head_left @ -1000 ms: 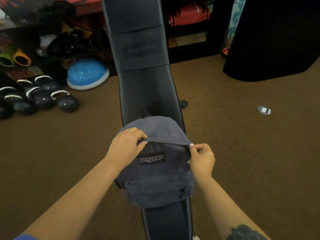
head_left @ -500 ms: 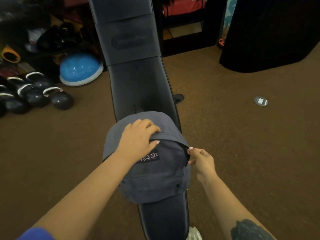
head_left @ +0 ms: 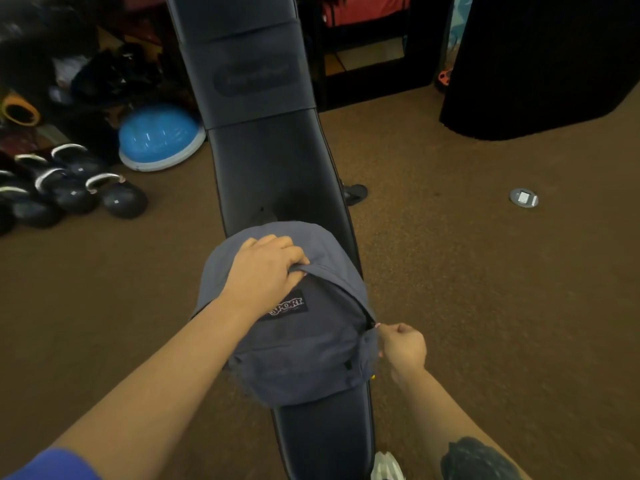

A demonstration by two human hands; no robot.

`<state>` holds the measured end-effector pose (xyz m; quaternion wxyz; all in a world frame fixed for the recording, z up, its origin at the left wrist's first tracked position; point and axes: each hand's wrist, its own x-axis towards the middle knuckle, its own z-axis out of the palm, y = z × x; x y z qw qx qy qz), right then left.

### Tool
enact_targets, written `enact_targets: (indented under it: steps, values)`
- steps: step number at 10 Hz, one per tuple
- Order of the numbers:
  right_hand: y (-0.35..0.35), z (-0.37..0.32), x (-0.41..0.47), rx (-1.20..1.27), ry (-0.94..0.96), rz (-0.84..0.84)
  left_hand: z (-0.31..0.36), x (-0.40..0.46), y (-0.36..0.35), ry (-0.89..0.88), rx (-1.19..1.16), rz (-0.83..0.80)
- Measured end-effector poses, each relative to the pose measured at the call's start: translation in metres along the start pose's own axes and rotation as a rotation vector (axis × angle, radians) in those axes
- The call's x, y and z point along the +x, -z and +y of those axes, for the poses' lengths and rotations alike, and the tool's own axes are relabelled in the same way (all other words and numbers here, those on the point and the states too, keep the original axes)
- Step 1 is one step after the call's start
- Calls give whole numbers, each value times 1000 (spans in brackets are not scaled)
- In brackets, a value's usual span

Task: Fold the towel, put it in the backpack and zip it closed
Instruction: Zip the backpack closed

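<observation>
The grey backpack (head_left: 294,344) lies on the black padded bench (head_left: 277,174), front side up, with its rounded top pointing away from me and its lower edge hanging a little past the bench's sides. My left hand (head_left: 266,268) presses flat on the top of the bag, fingers curled over a fold of fabric just above the logo patch (head_left: 289,303), pinning the flap down; part of the patch is covered by my wrist. My right hand (head_left: 403,348) is at the bag's right edge, closed in a pinch with thumb and forefinger together on something small at the zip line; I take it to be the zipper pull, though it is too small to see clearly. The zip (head_left: 363,306) runs as a dark seam from under my left fingers down to that pinch. I cannot see the towel anywhere, so I cannot tell where it is.

On the brown carpet (head_left: 450,271) to my left sit several dark kettlebells (head_left: 117,199) and a blue half-ball trainer (head_left: 159,136). A small round metal plate (head_left: 523,197) lies on the floor to my right, well apart from the bench.
</observation>
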<state>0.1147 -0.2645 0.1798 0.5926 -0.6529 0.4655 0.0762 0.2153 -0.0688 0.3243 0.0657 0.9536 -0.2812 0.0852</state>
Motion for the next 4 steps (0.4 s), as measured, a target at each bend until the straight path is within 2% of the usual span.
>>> enact_targets:
  steps: [1,2,3,4]
  values:
    - [-3,0,7,-109,-43,-23,5,-2,-2,1,7,-12]
    - [-2,-10,8,-308,-1,-85,10,-1,0,40,-1,-79]
    - [3,-17,9,-528,71,-127,11,3,6,69,-26,-258]
    - [12,-38,-1,-620,191,-139,10,2,15,74,-158,-351]
